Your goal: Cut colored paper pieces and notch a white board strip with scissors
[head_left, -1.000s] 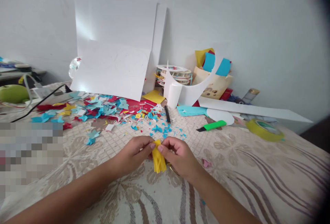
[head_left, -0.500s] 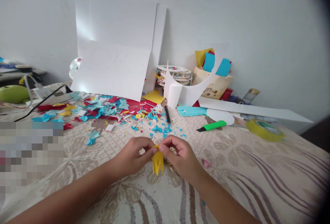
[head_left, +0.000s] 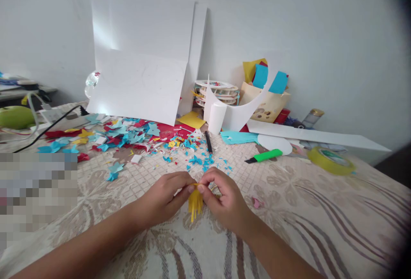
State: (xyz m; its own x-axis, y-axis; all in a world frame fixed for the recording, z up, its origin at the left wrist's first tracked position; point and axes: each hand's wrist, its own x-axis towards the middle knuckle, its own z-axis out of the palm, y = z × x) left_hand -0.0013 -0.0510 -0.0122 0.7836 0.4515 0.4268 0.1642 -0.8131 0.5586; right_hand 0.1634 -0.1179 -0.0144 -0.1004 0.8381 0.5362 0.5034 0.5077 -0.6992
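Observation:
A yellow fringed paper strip (head_left: 195,205) hangs between my two hands, its cut strands pointing down. My left hand (head_left: 171,191) pinches the upper edge from the left with thumb and forefinger. From the other side, my right hand (head_left: 221,195) pinches the same edge, thumb in front. The fingertips of both hands are close together. Behind my right fingers, a gold-coloured ring-shaped piece (head_left: 215,191) shows only in part. Small blue paper scraps (head_left: 205,163) lie on the patterned tablecloth just past my hands, and a pink scrap (head_left: 257,202) lies to the right.
Beyond are a green box cutter (head_left: 265,156), a black pen-like stick (head_left: 208,142), a yellow tape roll (head_left: 330,162) and a heap of paper flowers (head_left: 122,135). White boards (head_left: 141,86) lean on the wall. A black cable (head_left: 48,129) runs at left.
The yellow fringe has turned slightly between my fingers and its strands now hang narrower and more spread apart. My right hand has shifted a little, covering more of the gold-coloured piece.

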